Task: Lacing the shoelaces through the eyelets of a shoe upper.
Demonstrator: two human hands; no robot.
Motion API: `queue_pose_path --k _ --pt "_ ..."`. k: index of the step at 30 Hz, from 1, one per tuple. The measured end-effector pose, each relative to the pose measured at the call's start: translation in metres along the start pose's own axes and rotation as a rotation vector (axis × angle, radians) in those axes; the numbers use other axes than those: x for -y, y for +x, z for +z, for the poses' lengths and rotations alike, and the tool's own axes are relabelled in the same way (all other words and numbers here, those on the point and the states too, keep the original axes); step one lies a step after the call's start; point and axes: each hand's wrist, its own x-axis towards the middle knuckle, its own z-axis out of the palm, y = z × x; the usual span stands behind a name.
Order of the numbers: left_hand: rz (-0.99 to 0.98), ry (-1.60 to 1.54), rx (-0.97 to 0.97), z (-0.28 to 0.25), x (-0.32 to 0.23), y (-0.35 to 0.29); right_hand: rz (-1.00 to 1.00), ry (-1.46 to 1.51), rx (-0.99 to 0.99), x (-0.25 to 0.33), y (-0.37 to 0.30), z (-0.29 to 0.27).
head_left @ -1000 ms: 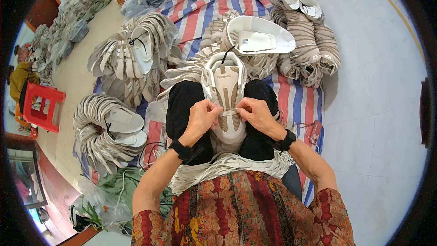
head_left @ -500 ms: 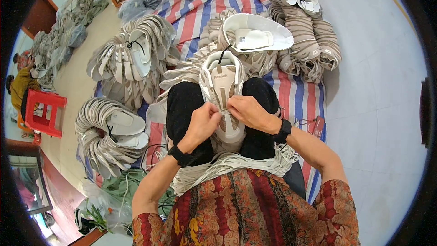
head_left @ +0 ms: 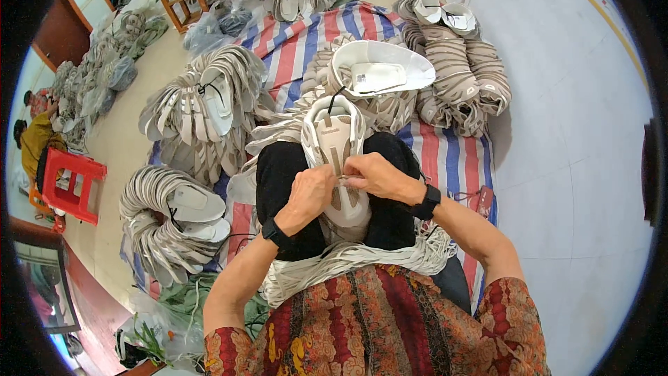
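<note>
Across the middle of the sneaker upper [head_left: 334,143], our left hand [head_left: 310,193] and right hand [head_left: 379,175] pinch what looks like a thin pale lace [head_left: 340,180]. The upper is beige and white, with a smooth, round toe and tan patches. It lies right under our hands, touching them. Soft black cloth [head_left: 280,177] covers our knees beside it, and stringy white laces [head_left: 355,259] heap near its toe.

The shoe upper [head_left: 332,145] sits between both knees [head_left: 278,177].
</note>
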Motion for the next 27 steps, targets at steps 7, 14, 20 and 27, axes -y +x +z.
queue_pose_path --k 7,14,20,27 --pt "-0.118 0.791 -0.045 -0.124 0.087 -0.100 0.325 0.231 0.189 -0.028 -0.035 -0.042" --pt "-0.613 1.037 -0.121 -0.233 0.195 -0.224 0.299 0.268 0.277 -0.022 -0.026 -0.036" --pt "-0.125 0.436 -0.248 -0.098 0.092 -0.060 0.419 0.287 0.272 -0.018 -0.041 -0.046" --pt "-0.272 -0.156 0.106 -0.026 0.008 -0.004 0.514 0.284 0.157 -0.009 -0.097 -0.103"
